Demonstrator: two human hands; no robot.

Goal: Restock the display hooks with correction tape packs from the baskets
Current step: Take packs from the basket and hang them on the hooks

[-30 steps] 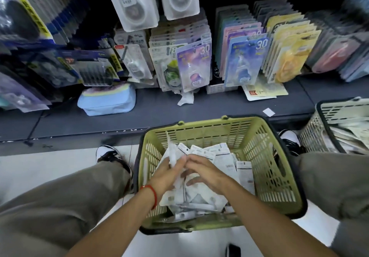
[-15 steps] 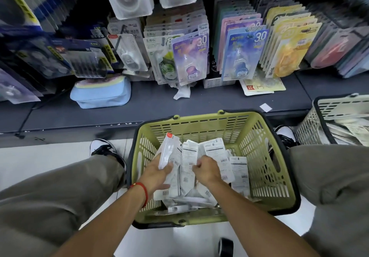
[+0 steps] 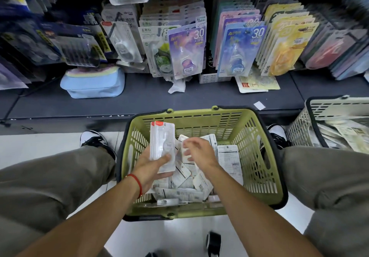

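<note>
Still at the gathering stage, nothing from this batch on a hook yet.

My left hand (image 3: 154,166) grips a small stack of correction tape packs (image 3: 162,143) upright over the green basket (image 3: 259,169); my right hand (image 3: 199,151) hovers loose-fingered above the loose packs (image 3: 187,183), holding nothing as far as I can tell. Plenty left in there, plus a white basket (image 3: 299,131) to my right. The display hooks (image 3: 119,43) look pretty full, so I'd guess mostly top-ups remain.
</note>
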